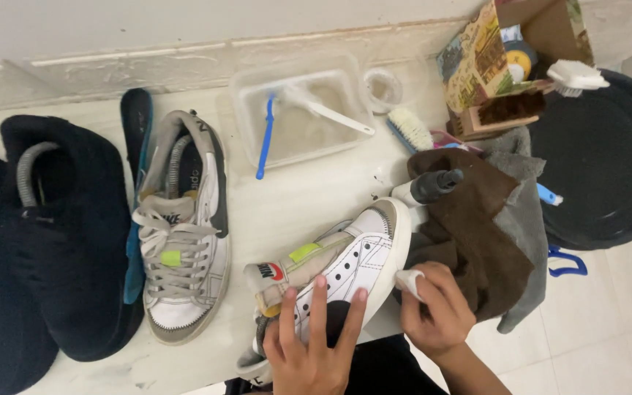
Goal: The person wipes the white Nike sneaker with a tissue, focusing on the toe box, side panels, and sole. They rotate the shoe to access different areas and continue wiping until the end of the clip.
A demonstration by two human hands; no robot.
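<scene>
While my left hand presses flat on the side of the white sneaker, fingers spread over the eyelet row and not curled round anything, my right hand pinches a small white pad against the sole edge. The sneaker lies on its side at the near edge of the worktop, toe pointing away from me, laces out, tongue flopped toward the left. It looks light, and its leather upper probably yields under the palm, whereas the rubber sole seems stiff; I judge the firm places to hold are the heel and the sole wall, not the loose tongue. A wet sole may turn slippery. The pad appears soft and easily squashed, so a fingertip pinch suffices.

Its laced mate stands upright to the left, beside a black shoe. A brown cloth over a grey one lies just right of the toe, with a dark-capped bottle touching it. Farther back stand a clear tub with a blue brush, a white brush, a box and a black basin.
</scene>
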